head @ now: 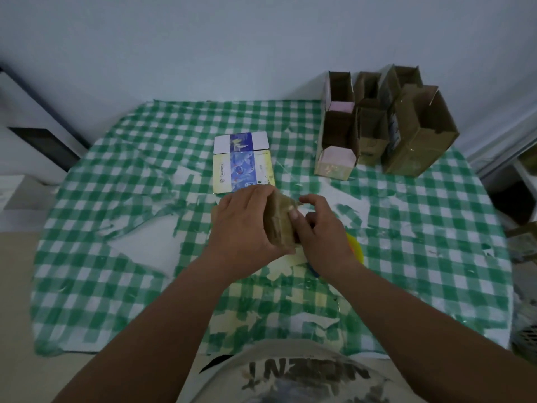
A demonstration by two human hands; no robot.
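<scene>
- Small brown box (280, 225) is held off the surface (116, 271), just nearer the person than the flat printed carton (244, 164), between both hands.
- Left hand (247, 225): wrapped round the box's left side, fingers curled over its far edge, gripping.
- Right hand (325, 231): thumb laid along the box's right face, forefinger hooked at the far top corner, pinching the box there.
- Flat printed carton: lies unfolded on the green-and-white checked cloth (436, 257), blue and pale yellow print up, white flaps at its far end.
- Open brown boxes (386, 126): cluster standing upright, well right of the carton and a little beyond it; two show pink flaps.
- Yellow disc (356, 248): on the cloth, nearer the person than the carton and to its right, partly hidden under the right wrist.
- Cloth near the carton is torn in patches, white showing through.
</scene>
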